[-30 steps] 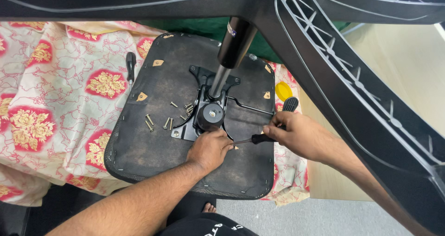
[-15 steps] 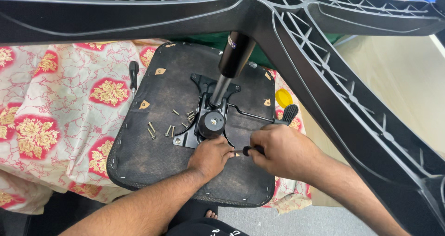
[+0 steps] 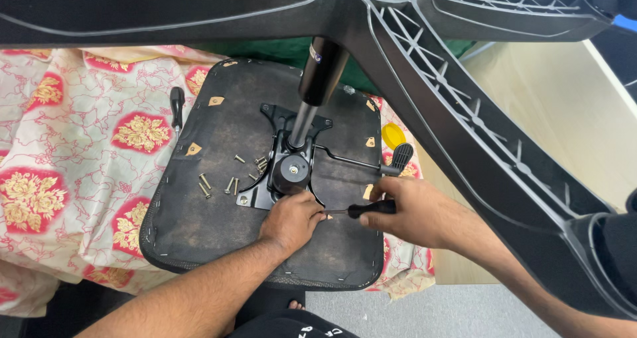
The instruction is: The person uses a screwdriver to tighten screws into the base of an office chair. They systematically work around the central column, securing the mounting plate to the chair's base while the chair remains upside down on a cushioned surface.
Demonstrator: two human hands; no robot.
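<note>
Screwdriver [image 3: 363, 209], gripped in the right hand [image 3: 408, 212], now meets the mechanism plate [image 3: 282, 169] beside the curled, steadying left hand [image 3: 292, 218].

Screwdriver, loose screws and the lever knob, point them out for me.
Screwdriver [image 3: 371, 208], head view, on its black handle.
Screws [image 3: 219, 184], head view, on the loose cluster on the seat.
Lever knob [image 3: 401, 157], head view, on its ribbed face.

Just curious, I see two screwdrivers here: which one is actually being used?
The black-handled screwdriver in the right hand, pointing toward the left hand. The other screwdriver lies untouched at the seat's far-left edge.
</note>
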